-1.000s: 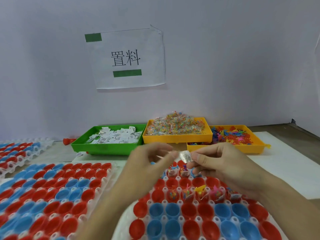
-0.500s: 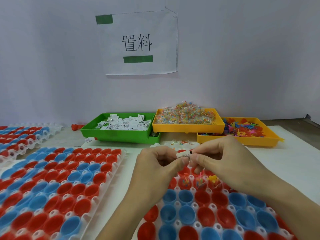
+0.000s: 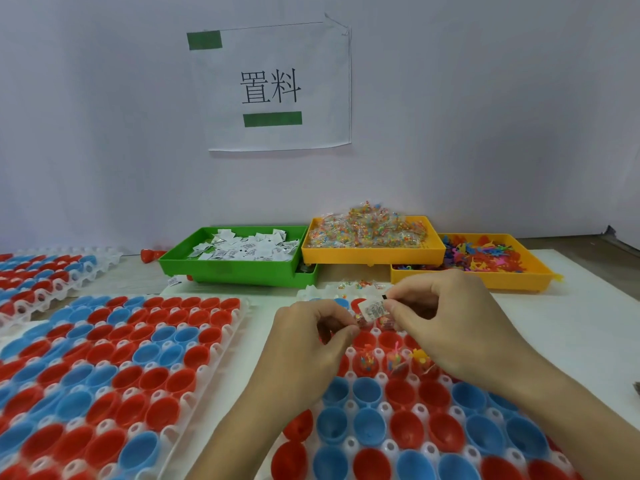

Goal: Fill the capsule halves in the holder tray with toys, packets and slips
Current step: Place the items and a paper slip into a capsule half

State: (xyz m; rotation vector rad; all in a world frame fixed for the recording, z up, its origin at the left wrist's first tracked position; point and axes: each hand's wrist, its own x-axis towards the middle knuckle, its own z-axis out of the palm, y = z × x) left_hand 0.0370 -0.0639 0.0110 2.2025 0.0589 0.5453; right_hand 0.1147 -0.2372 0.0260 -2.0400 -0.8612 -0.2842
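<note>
A clear holder tray (image 3: pixel 349 407) of red and blue capsule halves lies in front of me; some far halves hold small toys and packets (image 3: pixel 394 362). Over its far rows my right hand (image 3: pixel 450 323) pinches a small white printed slip (image 3: pixel 373 310) between thumb and forefinger. My left hand (image 3: pixel 308 341) hovers just left of the slip with thumb and forefinger curled together; whether they touch the slip or pinch something of their own is unclear.
A second holder tray (image 3: pixel 214 344) of empty halves lies at the left, a third (image 3: pixel 110 258) further back. Behind stand a green bin of slips (image 3: pixel 228 268), a yellow bin of packets (image 3: pixel 374 254) and a yellow bin of plastic toys (image 3: pixel 533 271). A paper sign (image 3: pixel 277 88) hangs on the wall.
The hands have drawn slightly apart: the slip now shows unfolded in my right hand's pinch, and my left hand sits lower and to the left. The camera has shifted a little.
</note>
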